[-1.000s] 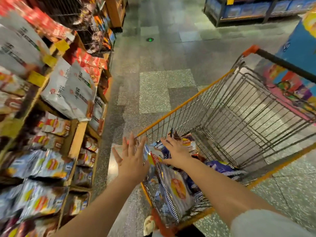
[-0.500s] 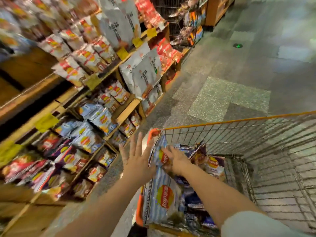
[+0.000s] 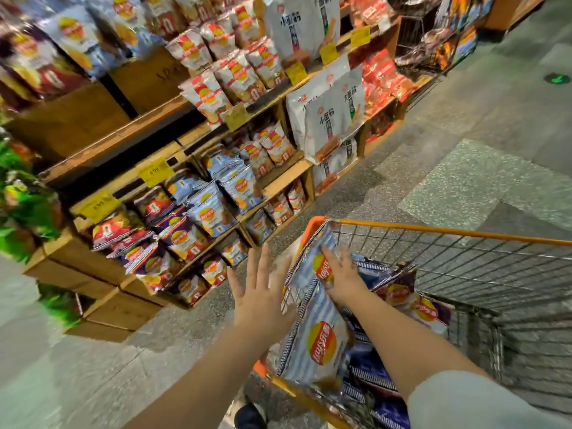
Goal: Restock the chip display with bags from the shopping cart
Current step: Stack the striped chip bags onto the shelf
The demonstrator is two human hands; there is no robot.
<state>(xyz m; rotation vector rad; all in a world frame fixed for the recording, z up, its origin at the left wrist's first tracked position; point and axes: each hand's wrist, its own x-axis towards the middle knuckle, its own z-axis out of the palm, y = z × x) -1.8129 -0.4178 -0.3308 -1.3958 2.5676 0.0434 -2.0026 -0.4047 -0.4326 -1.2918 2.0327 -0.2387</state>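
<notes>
Step in hand: picking a bag from the shopping cart (image 3: 433, 232) for the chip display (image 3: 216, 193).
Item: light blue striped chip bag (image 3: 318, 339), upright against the cart's near corner, among other bags.
Right hand (image 3: 342, 275): reaches into the cart, palm on the bag's upper part; whether the fingers curl round it is unclear, likely a grasp forming.
Left hand (image 3: 263, 297): fingers spread, released, just beside the bag outside the cart rim, holding nothing.
Next move: secure the bag, lift it clear, carry it left to the matching blue row.

Grey speckled terrazzo floor (image 3: 483, 187) – paler square inset; wooden crates (image 3: 120, 308) stacked at aisle edge.
</notes>
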